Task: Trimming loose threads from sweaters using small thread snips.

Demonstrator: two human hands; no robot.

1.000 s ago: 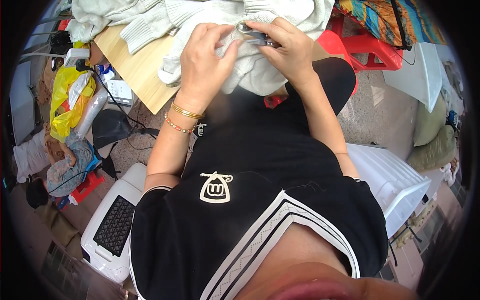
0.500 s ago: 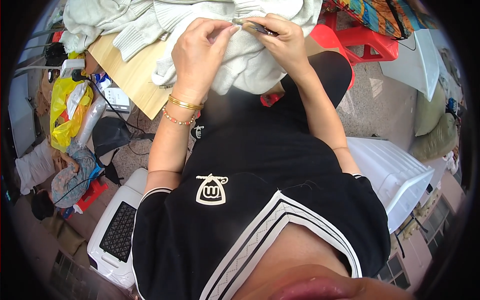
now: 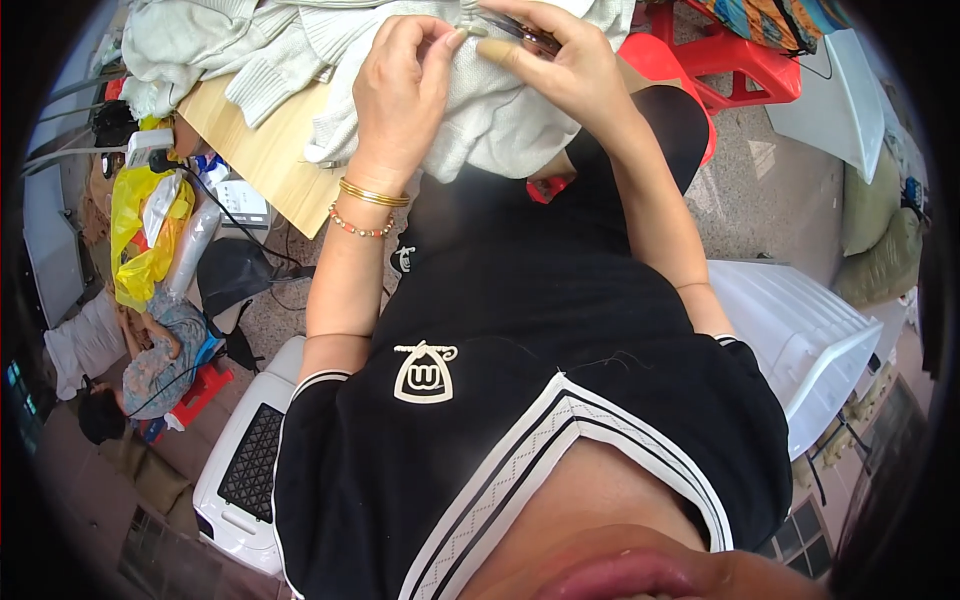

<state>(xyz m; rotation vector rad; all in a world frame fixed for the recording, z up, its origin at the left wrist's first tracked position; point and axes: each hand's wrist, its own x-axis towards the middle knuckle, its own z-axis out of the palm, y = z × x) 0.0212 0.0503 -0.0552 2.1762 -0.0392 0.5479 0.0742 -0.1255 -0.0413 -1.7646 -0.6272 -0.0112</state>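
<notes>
My left hand point(image 3: 405, 95) is closed in a pinch at the top of the view. Between its thumb and fingertips is a small pale greenish piece point(image 3: 472, 32), perhaps a button. My right hand point(image 3: 580, 75) curls round a small dark metal tool point(image 3: 538, 38) that looks like thread snips. Its thumb, with a tan tip, stands apart from the tool and points toward the left hand. Under both hands lies a cream knitted sweater point(image 3: 500, 130), draped from the table over my lap.
More cream knitwear point(image 3: 265, 90) covers the wooden table point(image 3: 290, 185). Red stools point(image 3: 745, 75) stand at the right, near a white plastic bin point(image 3: 790, 330). Yellow bags point(image 3: 145, 240) and cables lie to the left, where another person point(image 3: 165, 350) sits low. A white box-like appliance point(image 3: 240, 450) stands beside me.
Both hands have shifted slightly upward in view. The right thumb has moved off the tool, and the tool has separated from the left fingertips. The pale piece now shows more plainly.
</notes>
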